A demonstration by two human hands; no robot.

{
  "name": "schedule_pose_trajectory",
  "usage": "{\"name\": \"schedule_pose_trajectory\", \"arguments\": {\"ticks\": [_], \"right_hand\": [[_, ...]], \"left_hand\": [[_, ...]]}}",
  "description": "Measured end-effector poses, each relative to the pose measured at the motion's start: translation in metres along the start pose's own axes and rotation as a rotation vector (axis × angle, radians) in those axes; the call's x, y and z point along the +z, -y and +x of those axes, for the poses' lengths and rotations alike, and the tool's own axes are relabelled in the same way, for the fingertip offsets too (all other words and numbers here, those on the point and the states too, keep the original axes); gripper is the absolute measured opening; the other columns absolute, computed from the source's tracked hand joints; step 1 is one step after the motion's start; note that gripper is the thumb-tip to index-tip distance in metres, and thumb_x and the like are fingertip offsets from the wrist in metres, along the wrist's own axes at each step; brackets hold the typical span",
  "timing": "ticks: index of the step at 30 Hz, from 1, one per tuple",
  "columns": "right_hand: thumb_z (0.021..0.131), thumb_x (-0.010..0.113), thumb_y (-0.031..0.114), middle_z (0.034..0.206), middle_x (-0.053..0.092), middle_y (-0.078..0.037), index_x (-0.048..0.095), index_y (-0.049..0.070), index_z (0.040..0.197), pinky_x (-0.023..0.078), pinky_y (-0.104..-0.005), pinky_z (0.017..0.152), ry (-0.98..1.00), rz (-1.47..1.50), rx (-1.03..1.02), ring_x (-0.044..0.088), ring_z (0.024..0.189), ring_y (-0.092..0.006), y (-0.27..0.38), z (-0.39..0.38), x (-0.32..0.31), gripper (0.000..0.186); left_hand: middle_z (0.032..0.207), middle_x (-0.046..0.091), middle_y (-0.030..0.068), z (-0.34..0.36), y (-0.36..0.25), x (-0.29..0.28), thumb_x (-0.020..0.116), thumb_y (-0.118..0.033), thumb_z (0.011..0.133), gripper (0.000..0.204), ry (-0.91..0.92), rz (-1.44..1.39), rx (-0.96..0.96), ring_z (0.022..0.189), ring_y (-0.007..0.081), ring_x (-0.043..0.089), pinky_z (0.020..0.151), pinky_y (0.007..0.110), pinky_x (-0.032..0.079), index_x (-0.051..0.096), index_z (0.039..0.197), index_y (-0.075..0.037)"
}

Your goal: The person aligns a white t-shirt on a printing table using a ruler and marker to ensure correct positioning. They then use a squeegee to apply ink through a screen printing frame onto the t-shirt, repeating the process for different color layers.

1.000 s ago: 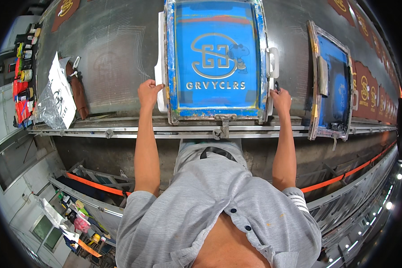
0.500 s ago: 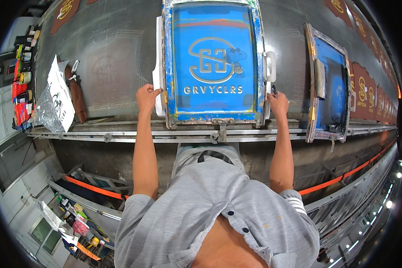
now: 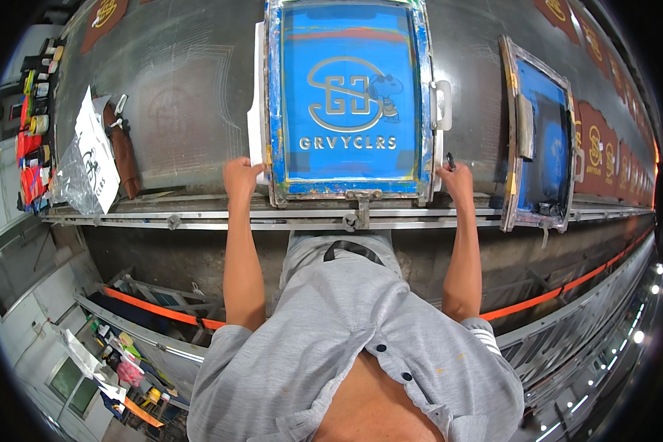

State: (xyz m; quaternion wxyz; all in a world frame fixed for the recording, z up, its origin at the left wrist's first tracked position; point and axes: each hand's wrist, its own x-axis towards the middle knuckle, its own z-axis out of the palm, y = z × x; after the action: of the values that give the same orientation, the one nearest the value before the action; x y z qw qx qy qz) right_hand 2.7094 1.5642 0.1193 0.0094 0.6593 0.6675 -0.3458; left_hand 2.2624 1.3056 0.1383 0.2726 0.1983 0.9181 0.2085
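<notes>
A screen-printing frame [image 3: 423, 81] with blue mesh lies in front of me, its mesh showing a looped emblem, lettering and a small cartoon dog. White paper [image 3: 255, 121] sticks out from beneath its left side, and a narrow strip shows on the right. At the frame's lower left corner, my left hand [image 3: 241, 179] is closed in a pinch on the paper's edge. My right hand [image 3: 458, 183] is closed beside the lower right corner, fingertips at the paper strip. A dark pen-like thing [image 3: 450, 160] juts up from its fingers.
A second, smaller screen frame [image 3: 516, 66] with a squeegee-like bar lies to the right. Brown printed fabric pieces [image 3: 600, 155] line the table beyond. White printed sheets [image 3: 96, 158] and clear plastic lie at left. A metal rail [image 3: 295, 219] runs along the near edge.
Both hands have slid a little toward me along the sides of the frame. The screen frames stay where they were, with the view shifted slightly.
</notes>
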Motion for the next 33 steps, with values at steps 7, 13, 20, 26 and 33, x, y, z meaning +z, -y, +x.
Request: {"name": "schedule_pose_trajectory", "arguments": {"ticks": [7, 13, 20, 26, 33], "right_hand": [[0.073, 0.081, 0.023, 0.066, 0.064, -0.008, 0.066, 0.001, 0.075, 0.047, -0.0372, 0.062, 0.07, 0.007, 0.028, 0.06, 0.062, -0.0181, 0.001, 0.007, -0.004, 0.027], [0.074, 0.081, 0.028, 0.07, 0.069, -0.012, 0.067, 0.002, 0.077, 0.05, -0.039, 0.065, 0.091, -0.044, 0.073, 0.067, 0.066, -0.024, 0.0, 0.008, -0.004, 0.03], [0.075, 0.08, 0.029, 0.067, 0.069, -0.01, 0.07, 0.003, 0.077, 0.051, -0.039, 0.065, 0.115, -0.074, 0.086, 0.068, 0.065, -0.0232, -0.001, 0.01, -0.005, 0.028], [0.075, 0.08, 0.029, 0.066, 0.069, -0.008, 0.071, 0.003, 0.078, 0.05, -0.0376, 0.064, 0.128, -0.056, 0.093, 0.068, 0.065, -0.0221, 0.0, 0.01, -0.006, 0.028], [0.075, 0.08, 0.027, 0.064, 0.067, -0.008, 0.068, 0.003, 0.073, 0.05, -0.0371, 0.062, 0.138, -0.044, 0.076, 0.065, 0.061, -0.0202, 0.002, 0.009, -0.006, 0.027]], "left_hand": [[0.06, 0.054, 0.0006, -0.001, 0.024, -0.001, 0.086, -0.01, 0.073, 0.023, 0.059, -0.151, -0.114, 0.057, 0.0112, 0.045, 0.054, 0.033, 0.036, 0.066, 0.069, 0.001], [0.057, 0.056, 0.0046, 0.002, 0.024, 0.003, 0.087, -0.013, 0.071, 0.027, 0.075, -0.153, -0.178, 0.055, 0.0148, 0.046, 0.056, 0.036, 0.039, 0.064, 0.065, -0.001], [0.058, 0.056, 0.0048, 0.002, 0.026, 0.01, 0.087, -0.013, 0.071, 0.028, 0.037, -0.166, -0.204, 0.055, 0.0153, 0.046, 0.056, 0.036, 0.039, 0.063, 0.065, 0.0], [0.06, 0.057, 0.0036, 0.008, 0.038, 0.017, 0.087, -0.01, 0.07, 0.025, 0.03, -0.269, -0.232, 0.056, 0.0146, 0.047, 0.056, 0.036, 0.04, 0.064, 0.068, 0.0], [0.062, 0.059, 0.0041, 0.008, 0.04, 0.016, 0.088, -0.009, 0.069, 0.024, 0.006, -0.284, -0.22, 0.058, 0.0137, 0.049, 0.057, 0.035, 0.04, 0.066, 0.071, 0.0]]}}
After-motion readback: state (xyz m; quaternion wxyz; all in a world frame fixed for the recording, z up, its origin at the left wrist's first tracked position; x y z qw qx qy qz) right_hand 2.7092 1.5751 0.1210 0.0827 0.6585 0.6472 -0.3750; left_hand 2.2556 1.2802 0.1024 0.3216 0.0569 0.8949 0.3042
